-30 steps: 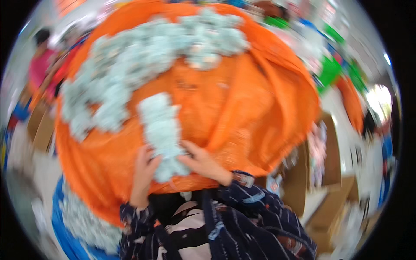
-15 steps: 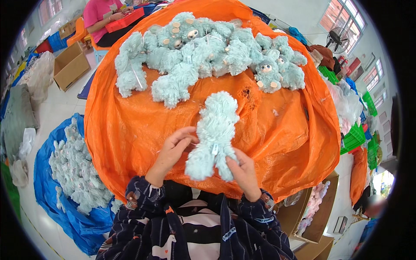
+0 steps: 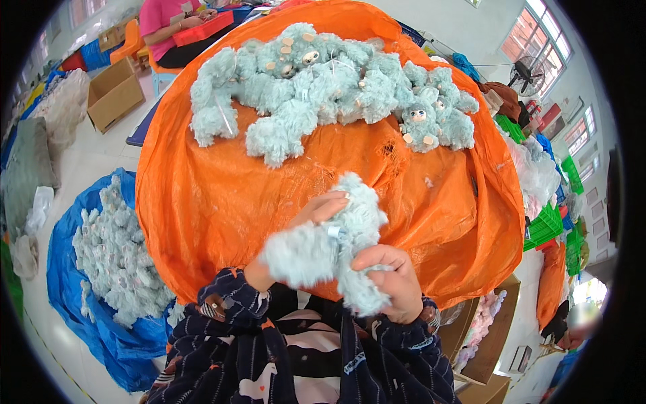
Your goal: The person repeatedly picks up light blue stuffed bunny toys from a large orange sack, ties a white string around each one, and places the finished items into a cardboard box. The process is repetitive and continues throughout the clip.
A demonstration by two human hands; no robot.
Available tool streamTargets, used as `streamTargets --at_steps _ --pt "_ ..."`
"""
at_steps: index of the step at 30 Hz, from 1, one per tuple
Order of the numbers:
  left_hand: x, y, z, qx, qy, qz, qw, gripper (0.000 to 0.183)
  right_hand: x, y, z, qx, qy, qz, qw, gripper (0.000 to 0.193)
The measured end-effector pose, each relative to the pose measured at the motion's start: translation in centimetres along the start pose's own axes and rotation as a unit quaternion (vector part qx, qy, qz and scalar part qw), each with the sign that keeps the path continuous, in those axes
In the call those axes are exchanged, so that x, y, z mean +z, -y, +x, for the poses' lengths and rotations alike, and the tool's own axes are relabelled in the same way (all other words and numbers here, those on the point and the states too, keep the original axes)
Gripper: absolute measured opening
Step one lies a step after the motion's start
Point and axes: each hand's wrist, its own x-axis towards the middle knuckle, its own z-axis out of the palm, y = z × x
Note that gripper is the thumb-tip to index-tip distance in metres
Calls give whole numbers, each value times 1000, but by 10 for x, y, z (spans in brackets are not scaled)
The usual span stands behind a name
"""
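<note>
A fluffy pale-blue plush toy (image 3: 356, 219) is held between my hands above the near part of the orange sheet (image 3: 229, 202), a small white label on its fur. My left hand (image 3: 319, 210) reaches round behind it, fingertips closed on its upper left side; a fluffy limb covers much of this hand. My right hand (image 3: 397, 279) grips a lower limb between thumb and fingers. No face of the toy shows from here. At the table's far side lies a heap of similar plush toys (image 3: 330, 84), a few with faces and beige feet visible.
On the floor at left, a blue sheet (image 3: 64, 269) holds many small pale-blue fluffy pieces (image 3: 118, 256). Cardboard boxes stand at the back left (image 3: 116, 94) and lower right (image 3: 498, 330). A person in pink (image 3: 158, 27) sits at the far left with a red tray (image 3: 202, 30).
The plush toy has come nearer to me and tilted, its lower limbs spread apart. My left hand has moved from beside it to behind and onto its upper part.
</note>
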Motion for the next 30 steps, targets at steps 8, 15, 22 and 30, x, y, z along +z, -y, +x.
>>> streamTargets --at_steps 8,15,22,30 --pt "-23 -23 -3 -264 12 -206 942 70 -21 -7 21 -177 -160 -234 943 45" --pt "-27 -10 -25 -326 32 -287 900 74 -34 -61 38 -19 -195 -8 981 21" --pt "-43 11 -77 -340 171 -302 874 64 -39 -62 44 -21 -166 115 979 27" --pt "-22 0 -65 -322 45 -286 901 42 -39 -48 44 -130 -133 -209 960 32"
